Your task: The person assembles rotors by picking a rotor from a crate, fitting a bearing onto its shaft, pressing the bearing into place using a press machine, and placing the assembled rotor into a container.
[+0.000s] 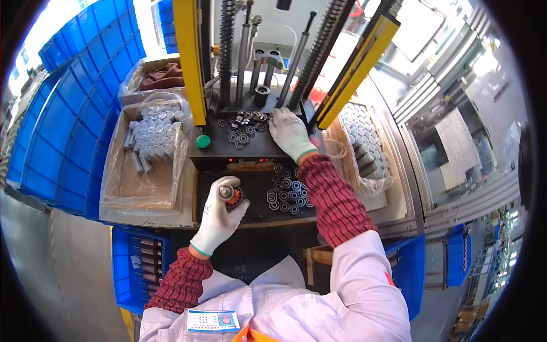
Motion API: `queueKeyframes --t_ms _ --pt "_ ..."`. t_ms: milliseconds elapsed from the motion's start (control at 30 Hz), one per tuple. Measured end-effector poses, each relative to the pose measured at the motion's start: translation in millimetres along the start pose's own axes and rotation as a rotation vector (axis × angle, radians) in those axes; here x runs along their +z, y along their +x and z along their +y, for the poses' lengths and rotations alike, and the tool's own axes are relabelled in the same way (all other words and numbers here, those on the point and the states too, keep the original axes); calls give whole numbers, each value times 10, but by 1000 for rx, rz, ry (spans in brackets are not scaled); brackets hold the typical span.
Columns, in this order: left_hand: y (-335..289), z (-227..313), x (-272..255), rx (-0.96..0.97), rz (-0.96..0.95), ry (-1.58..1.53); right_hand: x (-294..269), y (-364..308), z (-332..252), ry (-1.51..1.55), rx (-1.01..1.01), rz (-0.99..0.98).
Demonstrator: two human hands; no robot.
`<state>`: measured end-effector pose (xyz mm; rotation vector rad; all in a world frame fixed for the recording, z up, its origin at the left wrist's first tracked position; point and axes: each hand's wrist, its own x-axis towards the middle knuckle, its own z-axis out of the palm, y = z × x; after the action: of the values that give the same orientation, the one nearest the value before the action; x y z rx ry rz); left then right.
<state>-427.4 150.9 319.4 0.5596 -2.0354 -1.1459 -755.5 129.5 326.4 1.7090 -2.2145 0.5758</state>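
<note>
My left hand (219,214), in a white glove, is wrapped round an orange-and-dark motor rotor (234,198) with a round silver end facing up. It is held in front of the black press base (211,155). My right hand (289,134), also gloved, reaches onto the base at the right of a pile of small ring bearings (242,132). Its fingers are drawn together at the pile's edge; what they hold, if anything, is hidden. More ring bearings (288,191) lie on the dark bench surface below my right wrist.
The press has yellow uprights (189,62), springs and a round socket (261,94). A green button (203,141) is at the base's left. Boxes of silver cylinders (156,134) flank it on both sides. Blue crates (85,108) stand at left; a blue bin (128,268) holds several rotors.
</note>
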Motion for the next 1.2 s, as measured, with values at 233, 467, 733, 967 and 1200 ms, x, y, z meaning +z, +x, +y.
queueKeyframes --t_ms 233,467,733,967,1200 --pt "64 82 -24 -39 4 -7 -225 696 -44 95 -92 185" --pt "68 -277 130 -352 -11 -186 -937 322 -273 133 -80 -401" --pt "958 235 220 219 63 137 -1296 -511 -1099 761 60 -2" --pt "651 2165 -327 472 -101 -355 -1234 427 -344 415 237 671" --pt "433 2474 -509 229 -368 -664 -904 716 -320 643 297 528"
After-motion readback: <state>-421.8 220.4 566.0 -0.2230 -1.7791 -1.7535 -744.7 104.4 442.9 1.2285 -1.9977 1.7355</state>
